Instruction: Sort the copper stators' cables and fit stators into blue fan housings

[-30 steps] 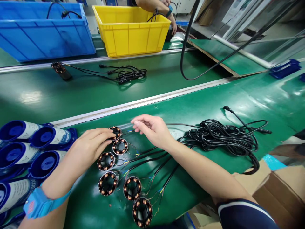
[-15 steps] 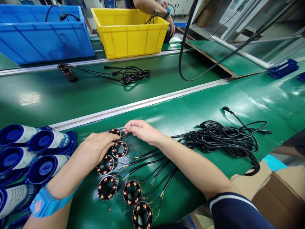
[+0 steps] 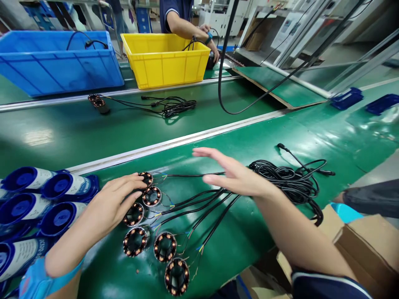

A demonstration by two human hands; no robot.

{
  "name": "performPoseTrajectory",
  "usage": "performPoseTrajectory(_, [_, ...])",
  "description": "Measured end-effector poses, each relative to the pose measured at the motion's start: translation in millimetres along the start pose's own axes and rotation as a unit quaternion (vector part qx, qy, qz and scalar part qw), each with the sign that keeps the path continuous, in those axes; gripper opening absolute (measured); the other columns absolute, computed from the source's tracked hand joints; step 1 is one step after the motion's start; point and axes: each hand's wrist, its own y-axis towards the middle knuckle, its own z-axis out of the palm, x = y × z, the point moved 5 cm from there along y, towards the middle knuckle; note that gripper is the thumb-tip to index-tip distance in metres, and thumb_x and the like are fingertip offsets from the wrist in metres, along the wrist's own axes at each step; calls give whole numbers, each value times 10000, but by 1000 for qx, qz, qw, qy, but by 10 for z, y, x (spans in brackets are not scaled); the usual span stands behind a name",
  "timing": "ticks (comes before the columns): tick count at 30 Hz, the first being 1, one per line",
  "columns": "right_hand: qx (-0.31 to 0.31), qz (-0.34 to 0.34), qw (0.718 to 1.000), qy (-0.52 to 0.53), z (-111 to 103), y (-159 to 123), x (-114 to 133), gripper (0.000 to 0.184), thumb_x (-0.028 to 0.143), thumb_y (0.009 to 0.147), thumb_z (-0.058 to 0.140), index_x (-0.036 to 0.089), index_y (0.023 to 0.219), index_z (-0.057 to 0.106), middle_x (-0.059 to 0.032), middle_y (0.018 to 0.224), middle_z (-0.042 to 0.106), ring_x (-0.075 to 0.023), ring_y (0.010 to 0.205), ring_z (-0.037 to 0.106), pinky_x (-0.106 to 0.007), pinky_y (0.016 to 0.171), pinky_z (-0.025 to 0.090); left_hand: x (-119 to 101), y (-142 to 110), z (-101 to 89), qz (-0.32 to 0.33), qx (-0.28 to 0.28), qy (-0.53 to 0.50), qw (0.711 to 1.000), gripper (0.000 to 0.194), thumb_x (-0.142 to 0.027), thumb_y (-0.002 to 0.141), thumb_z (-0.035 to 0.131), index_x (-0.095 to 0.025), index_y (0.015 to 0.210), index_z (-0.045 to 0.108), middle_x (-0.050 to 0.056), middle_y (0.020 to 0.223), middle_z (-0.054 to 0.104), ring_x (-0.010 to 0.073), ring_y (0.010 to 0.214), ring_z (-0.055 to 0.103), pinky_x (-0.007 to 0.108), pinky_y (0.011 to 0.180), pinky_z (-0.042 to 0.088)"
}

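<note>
My left hand (image 3: pixel 116 201) reaches over the left end of the farthest wound copper motor stator (image 3: pixel 149 179), its fingers stretched out and fingertips touching it. The thumb is apart from the fingers. My right hand (image 3: pixel 232 172) hovers above the green work surface, fingers spread, holding nothing. Below the far stator lie several more stators, including a ring-shaped stator (image 3: pixel 152 196) and the nearest stator (image 3: pixel 177 277). Thin coloured wire ends run from them beside black cables (image 3: pixel 199 175), which lead right into a coiled cable bundle (image 3: pixel 283 178), partly behind my right hand.
Several blue housings (image 3: pixel 60 185) with white labels stand at the left. Beyond the white rail are another stator with cable (image 3: pixel 101 104), a blue bin (image 3: pixel 62 70) and a yellow bin (image 3: pixel 166 66). A co-worker's arm (image 3: pixel 187 31) is behind. A black cable (image 3: pixel 220 79) hangs down; cardboard boxes (image 3: pixel 370 245) sit right.
My right hand has let go of the thin wire by the farthest stator, moved right and opened. My left fingers have straightened on that stator. The view has shifted slightly.
</note>
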Motion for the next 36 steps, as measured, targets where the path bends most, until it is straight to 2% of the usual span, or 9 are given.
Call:
performPoseTrajectory(3, [-20, 92, 969, -231, -563, -773, -295, 955, 592, 867, 756, 306, 1623, 248, -92, 1639, 318, -362, 1504, 307, -537, 1227, 323, -78, -100, 38, 23, 2, 62, 998, 275, -450, 1036, 486, -384, 1240, 658, 4, 1441, 592, 303, 1447, 433, 519, 1119, 416])
performPoseTrajectory(6, [-25, 152, 894, -421, -940, -1478, -842, 1171, 604, 729, 837, 282, 1638, 172, -150, 1651, 266, -443, 1523, 210, -672, 1215, 233, -127, -129, 134, 11, -2, 148, 989, 287, -426, 1034, 464, -397, 1160, 720, 45, 1500, 536, 399, 1473, 371, 640, 1076, 390])
performPoseTrajectory(8, [-21, 202, 861, -467, -1088, -1816, -1227, 1193, 552, 694, 852, 297, 1632, 159, -190, 1630, 297, -471, 1503, 245, -713, 1158, 282, -134, -126, 163, -8, -12, 186, 982, 302, -399, 1032, 458, -357, 1084, 752, 85, 1510, 517, 435, 1476, 348, 681, 1067, 369])
performPoseTrajectory(10, [-22, 220, 854, -471, -1161, -2004, -1491, 1170, 517, 713, 831, 331, 1626, 124, -197, 1615, 325, -476, 1470, 316, -723, 1126, 298, -129, -134, 144, -31, -18, 204, 978, 323, -401, 1034, 449, -320, 1050, 761, 121, 1516, 497, 453, 1471, 342, 695, 1057, 367])
performPoseTrajectory(13, [-34, 195, 862, -466, -1188, -2046, -1617, 1105, 498, 750, 800, 346, 1617, 132, -193, 1595, 359, -464, 1452, 354, -676, 1115, 325, -182, -219, 38, -63, -33, 208, 975, 338, -431, 1040, 442, -303, 1127, 743, 152, 1538, 459, 452, 1456, 359, 689, 1051, 373])
performPoseTrajectory(16, [-35, 172, 860, -479, -1188, -1957, -1601, 1035, 478, 730, 816, 306, 1587, 262, -203, 1610, 323, -480, 1487, 272, -619, 1101, 365, -434, -413, -43, -61, -70, 179, 980, 305, -396, 1041, 457, -283, 1114, 731, 135, 1525, 458, 392, 1421, 405, 611, 1055, 381])
performPoseTrajectory(22, [16, 174, 884, -434, -1197, -1822, -1674, 1196, 437, 652, 881, 153, 1610, 224, -271, 1522, 419, -458, 1422, 396, -540, 1145, 365, -1128, -857, 316, 35, -32, 201, 978, 309, -534, 961, 607, -351, 1195, 693, 123, 1512, 465, 375, 1416, 362, 528, 1036, 310])
performPoseTrajectory(32, [57, 227, 888, -397, -1232, -1772, -1546, 1204, 395, 679, 877, 67, 1625, 207, -252, 1352, 525, -405, 1220, 562, -463, 1070, 448, -1416, -1002, 493, -76, -51, 230, 969, 641, -738, 847, 619, -223, 1229, 610, 228, 1646, 264, 488, 1529, 188, 719, 1149, 205])
performPoseTrajectory(36, [61, 255, 876, -405, -1193, -1741, -1377, 1105, 364, 732, 809, 158, 1635, 206, -181, 1280, 574, -355, 1126, 631, -440, 992, 504, -1581, -943, 715, -143, -96, 189, 967, 870, -614, 867, 622, -216, 1565, 289, 267, 1683, 77, 574, 1525, 62, 885, 1060, 197])
